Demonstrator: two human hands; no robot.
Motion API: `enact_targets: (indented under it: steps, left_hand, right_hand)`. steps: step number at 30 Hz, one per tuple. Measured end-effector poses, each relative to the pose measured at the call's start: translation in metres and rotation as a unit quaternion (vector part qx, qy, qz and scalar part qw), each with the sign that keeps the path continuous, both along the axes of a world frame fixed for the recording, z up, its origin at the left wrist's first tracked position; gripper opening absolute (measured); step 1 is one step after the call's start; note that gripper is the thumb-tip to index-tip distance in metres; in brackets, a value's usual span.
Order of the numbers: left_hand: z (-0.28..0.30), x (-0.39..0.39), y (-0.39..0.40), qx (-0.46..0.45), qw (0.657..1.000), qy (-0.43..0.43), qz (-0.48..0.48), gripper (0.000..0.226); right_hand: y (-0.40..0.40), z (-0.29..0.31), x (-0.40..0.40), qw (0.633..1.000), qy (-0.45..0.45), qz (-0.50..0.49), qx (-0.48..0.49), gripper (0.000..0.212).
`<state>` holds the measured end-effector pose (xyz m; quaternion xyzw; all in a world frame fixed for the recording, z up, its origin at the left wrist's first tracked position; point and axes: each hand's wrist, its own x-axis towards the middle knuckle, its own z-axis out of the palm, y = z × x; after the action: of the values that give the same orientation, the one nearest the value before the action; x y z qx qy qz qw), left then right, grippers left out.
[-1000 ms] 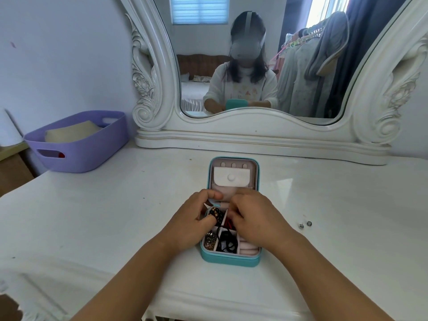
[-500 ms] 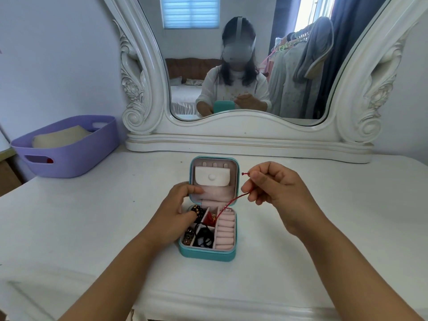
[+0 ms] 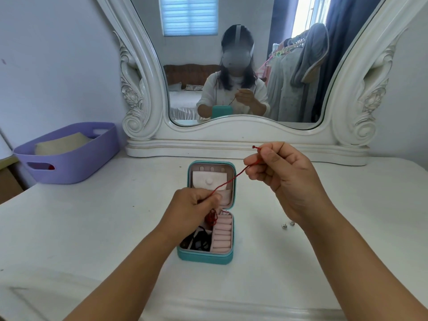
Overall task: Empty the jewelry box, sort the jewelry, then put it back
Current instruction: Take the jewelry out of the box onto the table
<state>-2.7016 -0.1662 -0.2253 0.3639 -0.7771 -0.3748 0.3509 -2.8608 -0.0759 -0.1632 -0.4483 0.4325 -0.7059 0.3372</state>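
A small teal jewelry box stands open on the white dresser top, its pink-lined lid upright. Inside are pink ring rolls on the right and dark jewelry in the left compartments. A red cord bracelet stretches taut between my two hands above the box. My right hand pinches its upper end, raised to the right of the lid. My left hand pinches the cord lower down over the box, and the rest of the cord hangs bunched below my fingers.
Two small silver earrings lie on the dresser top right of the box. A purple plastic basket sits at the far left. A large ornate white mirror stands along the back edge.
My right hand has risen higher and to the right, drawing more of the red cord out of the box. My left hand left the lid and now pinches the cord.
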Motion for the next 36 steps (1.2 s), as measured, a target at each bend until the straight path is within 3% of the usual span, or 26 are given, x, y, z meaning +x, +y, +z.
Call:
enact_targets:
  steps: [6, 11, 14, 18, 21, 23, 30, 36]
  left_hand:
    - [0.03, -0.004, 0.009, 0.14, 0.976, 0.152, -0.064, 0.025]
    - [0.044, -0.016, 0.016, 0.164, 0.953, 0.214, -0.138, 0.032]
    - [0.046, -0.023, 0.018, 0.194, 0.933, 0.254, -0.163, 0.029]
    - [0.04, -0.031, 0.021, 0.214, 0.938, 0.221, -0.159, 0.002]
    - [0.035, -0.035, 0.024, 0.17, 0.966, 0.12, -0.155, 0.023]
    - [0.035, -0.038, 0.027, 0.174, 0.963, 0.08, -0.191, 0.03]
    - [0.033, -0.052, 0.029, 0.22, 0.959, 0.093, -0.154, 0.008]
    - [0.029, -0.072, 0.03, 0.208, 0.971, 0.095, -0.073, 0.012]
  right_hand:
    - [-0.001, -0.021, -0.005, 0.995, 0.034, -0.03, 0.094, 0.013]
    - [0.001, -0.036, 0.0, 0.972, 0.152, 0.008, 0.177, 0.039]
    - [0.004, -0.04, -0.003, 0.979, 0.098, 0.069, 0.165, 0.028]
    - [0.009, -0.041, -0.01, 0.986, 0.072, 0.096, 0.118, 0.007]
    - [0.012, -0.041, -0.014, 0.987, 0.076, 0.072, 0.118, 0.005]
    - [0.015, -0.042, -0.018, 0.989, 0.069, 0.057, 0.117, 0.012]
    - [0.024, -0.041, -0.034, 0.984, 0.087, -0.004, 0.153, 0.014]
    - [0.036, -0.046, -0.04, 0.972, 0.137, 0.027, 0.19, 0.017]
